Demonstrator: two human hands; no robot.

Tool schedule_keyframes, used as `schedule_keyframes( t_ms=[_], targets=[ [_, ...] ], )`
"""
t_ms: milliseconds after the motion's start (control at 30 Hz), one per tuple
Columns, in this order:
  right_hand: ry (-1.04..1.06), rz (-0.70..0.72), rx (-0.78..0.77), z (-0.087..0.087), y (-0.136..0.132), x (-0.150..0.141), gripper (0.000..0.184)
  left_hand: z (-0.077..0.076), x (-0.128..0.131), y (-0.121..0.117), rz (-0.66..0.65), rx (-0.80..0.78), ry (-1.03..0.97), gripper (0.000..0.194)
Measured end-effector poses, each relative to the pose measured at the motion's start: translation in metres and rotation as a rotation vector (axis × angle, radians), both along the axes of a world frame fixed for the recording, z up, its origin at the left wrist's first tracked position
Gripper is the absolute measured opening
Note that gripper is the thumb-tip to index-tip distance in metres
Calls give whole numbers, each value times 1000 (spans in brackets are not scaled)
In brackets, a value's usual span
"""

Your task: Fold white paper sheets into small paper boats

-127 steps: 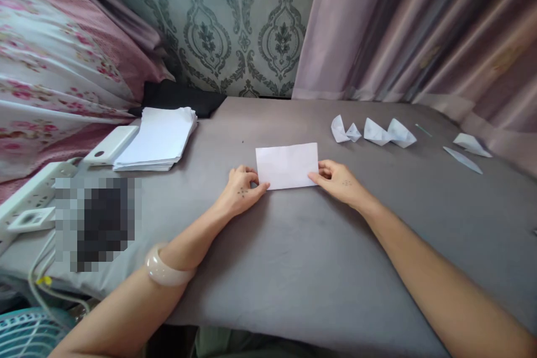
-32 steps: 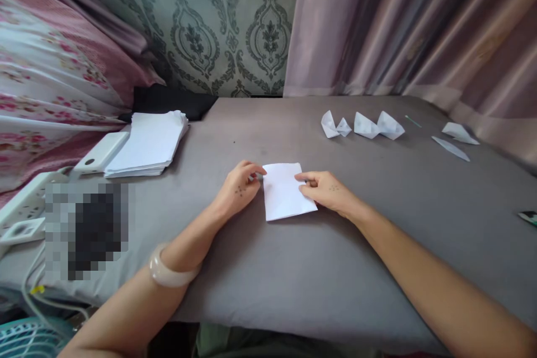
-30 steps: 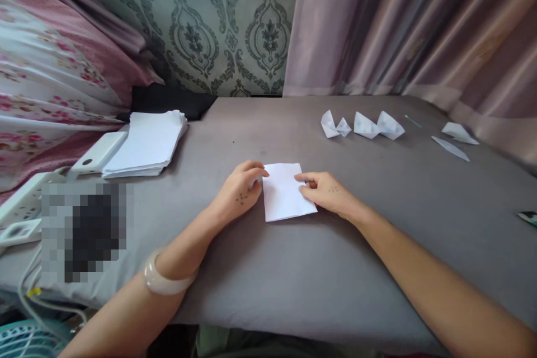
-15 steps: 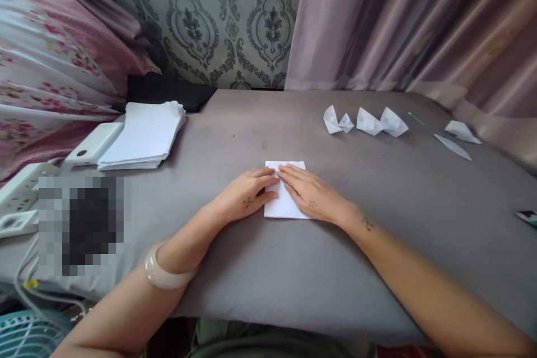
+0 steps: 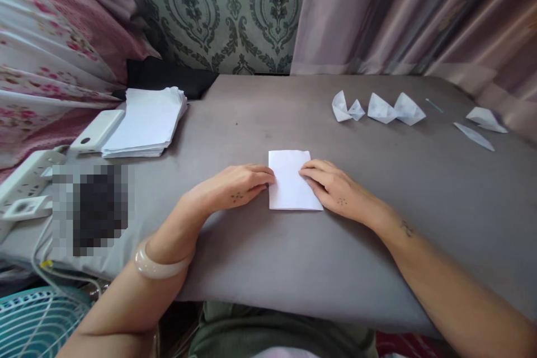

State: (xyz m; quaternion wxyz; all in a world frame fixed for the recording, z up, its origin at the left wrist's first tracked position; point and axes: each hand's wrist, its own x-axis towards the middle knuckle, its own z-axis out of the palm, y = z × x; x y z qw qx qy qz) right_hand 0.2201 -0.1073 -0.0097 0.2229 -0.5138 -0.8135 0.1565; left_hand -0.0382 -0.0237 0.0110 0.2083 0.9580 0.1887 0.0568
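Observation:
A folded white sheet of paper (image 5: 289, 182) lies flat in front of me, its short side toward me. My left hand (image 5: 247, 183) grips the left edge of the paper, its fingertips just over the border and its fingers closed together. On the opposite side, my right hand (image 5: 335, 187) rests with outstretched fingers on the right part of the paper, covering some of that edge. The middle of the sheet shows between both hands.
Farther back on the grey-covered table (image 5: 260, 257) stand several folded paper shapes (image 5: 381, 108). Two more paper pieces (image 5: 486, 119) lie at far right. A stack of white paper (image 5: 142, 123) sits at left, near a power strip (image 5: 25, 184). A blue fan (image 5: 37, 324) is below.
My hands have moved apart from the middle of the paper toward its left and right edges, uncovering its centre. The view has shifted slightly.

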Motion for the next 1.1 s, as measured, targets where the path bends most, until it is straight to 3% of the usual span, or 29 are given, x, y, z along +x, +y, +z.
schedule_keyframes(
  t_ms=[167,500,667,767,900,1100],
  targets=[
    [15,-18,-47,-5,5,6,41,0,2,2,-16,61,18,34],
    [-96,92,-74,5,-5,19,56,1,-4,7,-5,-87,28,40],
    [-74,85,-85,4,-4,21,41,-3,-2,6,-8,-66,-18,35],
    [-66,60,-64,-1,1,20,33,-5,0,5,5,-38,-14,43],
    [-77,14,7,-8,4,17,37,-11,1,7,35,24,-4,55],
    [-161,-55,66,-15,11,9,43,-18,4,10,81,59,-61,49]
  ],
)
